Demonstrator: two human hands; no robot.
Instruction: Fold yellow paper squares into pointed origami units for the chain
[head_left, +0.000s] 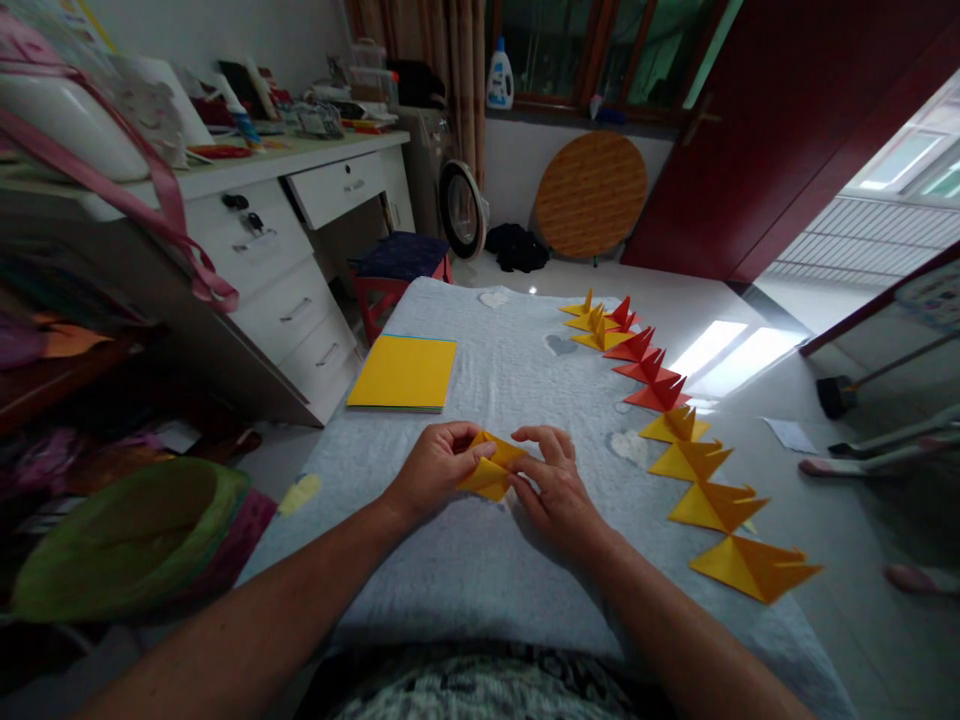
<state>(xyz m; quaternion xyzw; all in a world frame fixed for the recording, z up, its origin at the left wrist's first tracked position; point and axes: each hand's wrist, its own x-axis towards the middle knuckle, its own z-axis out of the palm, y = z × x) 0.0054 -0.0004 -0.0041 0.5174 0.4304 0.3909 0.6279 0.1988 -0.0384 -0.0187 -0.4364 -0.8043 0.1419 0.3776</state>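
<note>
A partly folded piece of yellow origami paper point(489, 480) is held between my hands, low over the cloth-covered table point(420, 590). My left hand point(437, 462) pinches its left side, thumb on top. On its right edge, the thumb and fingers of my right hand point(553, 485) close, with the index finger raised and bent. Beyond my left hand lies a square stack of origami paper point(405, 372), yellow on top. Along the table's right side run folded yellow paper cranes point(720, 505) and red paper cranes point(649, 370), set in rows.
At the left stand a white desk point(277, 270) with drawers and a green basket point(127, 540). Past the table's far end are a stool point(401, 260), a washing machine point(427, 150) with its door ajar, and a round wooden board point(592, 195) leaning on the wall.
</note>
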